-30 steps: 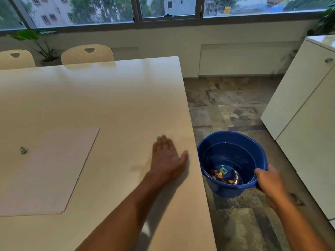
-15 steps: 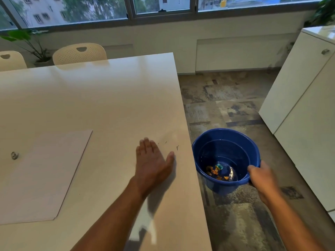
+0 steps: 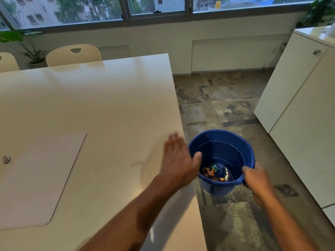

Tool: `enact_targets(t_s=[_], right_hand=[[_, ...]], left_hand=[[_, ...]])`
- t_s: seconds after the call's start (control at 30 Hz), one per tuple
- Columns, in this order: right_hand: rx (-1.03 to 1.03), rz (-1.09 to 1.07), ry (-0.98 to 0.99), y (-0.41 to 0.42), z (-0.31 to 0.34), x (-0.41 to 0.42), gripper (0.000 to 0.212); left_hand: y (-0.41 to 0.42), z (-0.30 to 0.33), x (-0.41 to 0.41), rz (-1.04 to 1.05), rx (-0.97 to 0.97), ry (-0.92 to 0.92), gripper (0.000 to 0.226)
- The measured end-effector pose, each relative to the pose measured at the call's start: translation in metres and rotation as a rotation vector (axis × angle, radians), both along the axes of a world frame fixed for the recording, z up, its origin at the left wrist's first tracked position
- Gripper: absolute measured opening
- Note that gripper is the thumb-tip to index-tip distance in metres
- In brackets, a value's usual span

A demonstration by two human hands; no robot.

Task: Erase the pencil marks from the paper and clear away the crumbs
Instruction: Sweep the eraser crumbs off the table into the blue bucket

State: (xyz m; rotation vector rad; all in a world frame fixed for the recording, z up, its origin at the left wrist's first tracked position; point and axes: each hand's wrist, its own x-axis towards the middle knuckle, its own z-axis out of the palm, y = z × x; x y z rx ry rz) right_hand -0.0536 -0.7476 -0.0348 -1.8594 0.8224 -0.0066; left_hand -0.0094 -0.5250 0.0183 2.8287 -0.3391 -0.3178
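Observation:
A white sheet of paper (image 3: 38,176) lies flat on the left of the white table (image 3: 108,105). A small grey eraser (image 3: 6,159) sits at the paper's left edge. My left hand (image 3: 178,160) is flat with straight fingers at the table's right edge, its thumb reaching over the rim of a blue bucket (image 3: 233,140). My right hand (image 3: 257,180) grips the bucket's near rim and holds it just beside the table edge, below table height. Small coloured scraps (image 3: 214,172) lie in the bucket's bottom. No crumbs are visible on the table by my left hand.
White cabinets (image 3: 306,115) stand to the right across a strip of patterned floor (image 3: 224,109). Two cream chairs (image 3: 73,54) are tucked in at the table's far side. A potted plant (image 3: 23,46) stands by the window wall.
My left hand has swept right across the table to its edge, over the bucket rim. The dark crumbs seen beside it half a second ago are gone from the tabletop.

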Motion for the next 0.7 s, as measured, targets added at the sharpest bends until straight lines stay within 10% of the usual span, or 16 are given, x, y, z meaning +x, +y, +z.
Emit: enact_targets(t_s=[0.2,0.5,0.7], right_hand=[[0.017,-0.013,-0.007,0.001,-0.002,0.001,0.016],[0.028,-0.028,-0.021,0.003,-0.001,-0.001,0.018],[0.026,-0.021,-0.010,0.000,-0.002,0.004,0.018]], left_hand=[[0.039,-0.012,-0.001,0.241,0.086,0.121,0.092],[-0.047,0.000,-0.002,-0.253,0.026,0.041,0.080],[0.019,0.002,-0.016,0.100,0.044,0.069,0.086]])
